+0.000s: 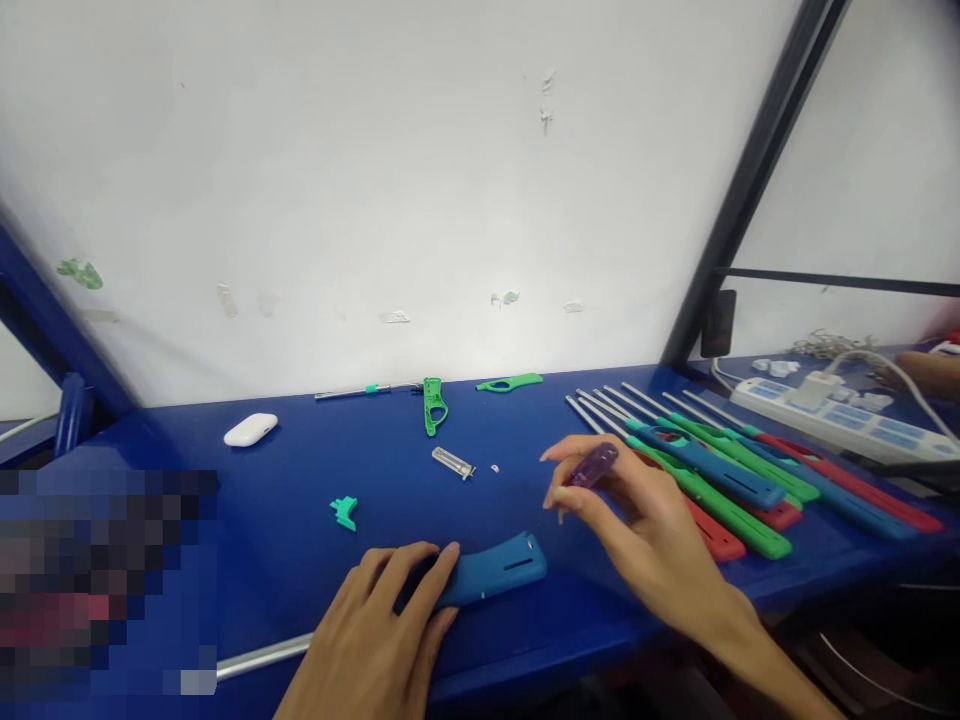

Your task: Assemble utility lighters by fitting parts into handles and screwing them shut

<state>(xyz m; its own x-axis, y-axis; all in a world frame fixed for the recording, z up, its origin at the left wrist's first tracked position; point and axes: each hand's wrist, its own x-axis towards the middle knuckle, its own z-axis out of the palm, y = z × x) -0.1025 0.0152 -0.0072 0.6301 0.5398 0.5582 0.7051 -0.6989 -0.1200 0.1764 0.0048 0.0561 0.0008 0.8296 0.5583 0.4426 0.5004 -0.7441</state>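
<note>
The table (285, 520) is lined up closely along its near edge with the blue lighter (499, 568), which could be tipped off if the grip were slackened. Right of the lighter, a pile of lighters (720, 475) is spread and could be scattered by a swinging right forearm. The lighter's left part is clamped by the left hand (386, 610), fingers over the top; it could be rocked by uneven pressure. Right of and above the lighter, a purple-handled tool (592, 466) is pinched by the right hand (637, 510); its tip cannot be made out, and a slip could gouge the shell. Beyond the lighter, a clear tank (453, 462) and, smallest, a pale part (495, 468) could be lost if brushed.
</note>
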